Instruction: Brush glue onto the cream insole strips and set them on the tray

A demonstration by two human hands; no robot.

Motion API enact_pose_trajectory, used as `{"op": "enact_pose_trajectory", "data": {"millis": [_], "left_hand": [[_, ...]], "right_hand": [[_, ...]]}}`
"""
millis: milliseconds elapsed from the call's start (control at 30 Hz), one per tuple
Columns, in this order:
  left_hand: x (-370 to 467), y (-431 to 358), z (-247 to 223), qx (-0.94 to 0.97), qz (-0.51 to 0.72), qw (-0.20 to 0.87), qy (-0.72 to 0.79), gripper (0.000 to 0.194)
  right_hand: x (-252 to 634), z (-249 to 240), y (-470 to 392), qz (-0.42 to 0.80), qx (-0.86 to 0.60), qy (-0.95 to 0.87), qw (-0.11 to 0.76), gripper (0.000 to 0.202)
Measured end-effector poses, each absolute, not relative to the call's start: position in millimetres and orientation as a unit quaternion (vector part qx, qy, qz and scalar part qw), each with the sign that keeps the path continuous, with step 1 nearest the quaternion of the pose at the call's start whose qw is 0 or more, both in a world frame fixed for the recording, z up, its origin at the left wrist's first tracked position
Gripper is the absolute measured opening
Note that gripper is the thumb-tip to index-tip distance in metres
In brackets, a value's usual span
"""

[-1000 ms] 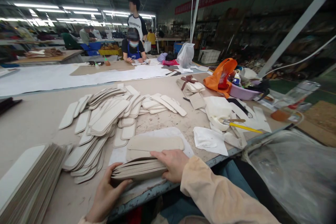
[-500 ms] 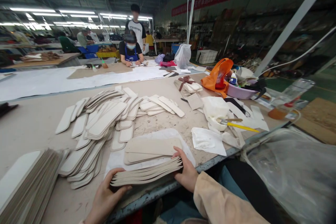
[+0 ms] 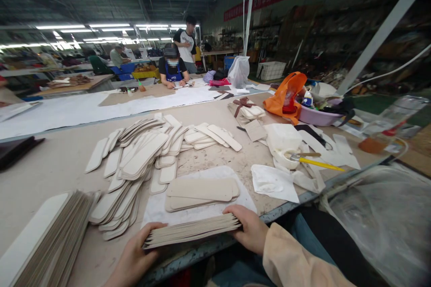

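Note:
Between my two hands is a stack of thin beige rounded board pieces (image 3: pixel 193 230), held on edge by its ends at the table's front rim. My left hand (image 3: pixel 143 244) grips the left end, thumb below and fingers above. At the right end my right hand (image 3: pixel 247 228) is closed round the stack, fingers over its top. Just behind it, a few loose beige strips (image 3: pixel 202 189) with small holes lie on a white sheet (image 3: pixel 247 195). Fanned piles of similar pale pieces (image 3: pixel 141 152) spread to the left and behind.
A tall stack of boards (image 3: pixel 50 233) stands at front left. On the right are a white pot (image 3: pixel 284 143) with a yellow-handled brush (image 3: pixel 319 163), crumpled white paper (image 3: pixel 272 181), an orange bag (image 3: pixel 283 98) and a purple basin (image 3: pixel 318 116). A co-worker (image 3: pixel 173 69) sits across the table.
Both hands have brought the stack slightly down and toward me, off the loose strips behind it. The board edges look more evenly lined up. My view has turned a little left.

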State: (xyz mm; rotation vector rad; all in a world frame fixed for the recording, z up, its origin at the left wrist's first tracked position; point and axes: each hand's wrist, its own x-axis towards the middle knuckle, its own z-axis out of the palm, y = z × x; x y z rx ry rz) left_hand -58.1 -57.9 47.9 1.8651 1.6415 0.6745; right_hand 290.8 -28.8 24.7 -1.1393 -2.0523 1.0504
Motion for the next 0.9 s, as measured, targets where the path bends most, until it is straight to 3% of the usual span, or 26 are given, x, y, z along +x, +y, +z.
{"op": "enact_pose_trajectory", "data": {"millis": [133,200,300,467,733,900], "left_hand": [[-60,-59,46,0.705,0.265,0.258,0.605,0.032],[-59,-60,46,0.706,0.269,0.257,0.602,0.032],[-57,-60,47,0.708,0.269,0.260,0.599,0.032],[-56,-59,46,0.706,0.269,0.253,0.604,0.029],[-59,-58,43,0.710,0.254,0.262,0.602,0.032],[-62,-57,40,0.717,0.250,0.248,0.601,0.031]], "right_hand": [[317,50,-8,0.471,-0.365,-0.781,0.186,0.079],[320,64,12,0.487,-0.365,-0.770,0.191,0.085],[302,75,44,0.381,-0.418,-0.793,0.226,0.083],[247,57,78,0.284,-0.398,-0.869,0.080,0.113],[241,37,90,0.255,-0.319,-0.911,0.054,0.095],[244,35,95,0.255,-0.327,-0.908,0.055,0.099]]}}
